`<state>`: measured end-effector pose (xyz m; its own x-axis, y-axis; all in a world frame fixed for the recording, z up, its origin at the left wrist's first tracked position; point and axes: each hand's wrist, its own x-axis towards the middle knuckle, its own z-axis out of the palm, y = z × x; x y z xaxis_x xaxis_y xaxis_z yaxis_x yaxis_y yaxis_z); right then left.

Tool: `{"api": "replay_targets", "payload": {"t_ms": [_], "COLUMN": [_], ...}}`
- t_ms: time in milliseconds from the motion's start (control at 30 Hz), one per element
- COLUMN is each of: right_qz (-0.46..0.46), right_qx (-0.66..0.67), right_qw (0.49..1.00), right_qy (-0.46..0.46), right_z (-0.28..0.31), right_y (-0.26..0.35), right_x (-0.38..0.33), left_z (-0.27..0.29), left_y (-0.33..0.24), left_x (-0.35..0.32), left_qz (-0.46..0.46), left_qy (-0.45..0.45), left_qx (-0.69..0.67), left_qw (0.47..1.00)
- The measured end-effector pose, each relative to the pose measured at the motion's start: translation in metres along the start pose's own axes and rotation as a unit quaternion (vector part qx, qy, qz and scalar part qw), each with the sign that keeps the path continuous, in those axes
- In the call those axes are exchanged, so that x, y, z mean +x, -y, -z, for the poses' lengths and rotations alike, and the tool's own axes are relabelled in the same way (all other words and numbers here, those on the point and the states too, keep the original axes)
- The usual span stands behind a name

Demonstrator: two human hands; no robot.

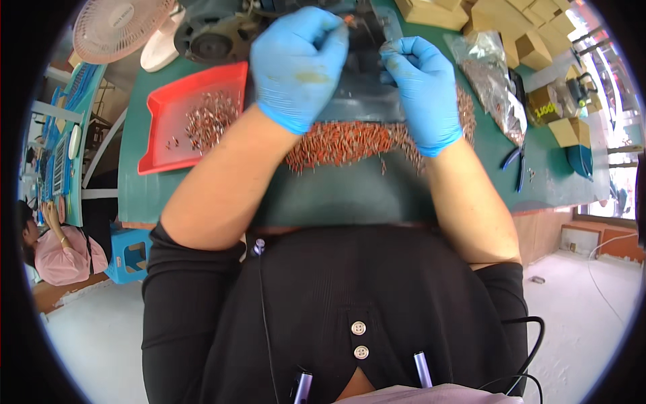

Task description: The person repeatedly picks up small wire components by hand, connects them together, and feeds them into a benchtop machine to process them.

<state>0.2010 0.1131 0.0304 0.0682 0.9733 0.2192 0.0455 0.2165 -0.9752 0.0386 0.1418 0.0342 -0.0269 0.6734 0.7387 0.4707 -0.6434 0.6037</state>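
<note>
Both my hands wear blue gloves and reach to a dark machine (363,47) at the far side of the table. My left hand (296,71) is closed, thumb and fingers pinched together at a small orange-red part (349,21). My right hand (425,91) curls on the other side, its thumb and forefinger pressed together; what they hold, if anything, is too small to make out. Under and between my wrists lies a long heap of small red parts with thin metal ends (343,143). Behind it is a dark, smooth tray-like surface (367,104).
A red tray (158,138) with more small parts stands left on the green table (323,195). Right are a clear bag of parts (491,81), blue-handled pliers (517,165) and cardboard boxes (484,23). A pink fan (121,27) stands far left; a person in pink (67,259) sits beyond.
</note>
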Motion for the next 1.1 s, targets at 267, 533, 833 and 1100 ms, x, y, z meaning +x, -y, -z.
{"api": "replay_targets", "payload": {"t_ms": [267, 533, 833, 1100], "right_qz": [-0.038, -0.029, 0.094, -0.062], "right_qx": [-0.387, -0.490, -0.556, -0.166], "right_qw": [0.900, 0.857, 0.811, 0.974], "right_qy": [0.195, 0.158, 0.156, 0.140], "right_z": [0.057, 0.034, 0.021, 0.021], "right_y": [-0.028, -0.027, -0.042, -0.038], "right_x": [-0.074, -0.109, -0.117, -0.127], "left_z": [0.116, 0.162, 0.096, 0.098], "left_y": [0.039, 0.047, -0.021, -0.018], "left_x": [-0.060, -0.118, -0.153, -0.158], "left_qz": [0.105, 0.157, 0.010, -0.063], "left_qy": [-0.024, 0.052, 0.193, 0.214], "left_qx": [0.147, 0.212, 0.107, 0.113], "left_qw": [0.983, 0.963, 0.975, 0.968]}}
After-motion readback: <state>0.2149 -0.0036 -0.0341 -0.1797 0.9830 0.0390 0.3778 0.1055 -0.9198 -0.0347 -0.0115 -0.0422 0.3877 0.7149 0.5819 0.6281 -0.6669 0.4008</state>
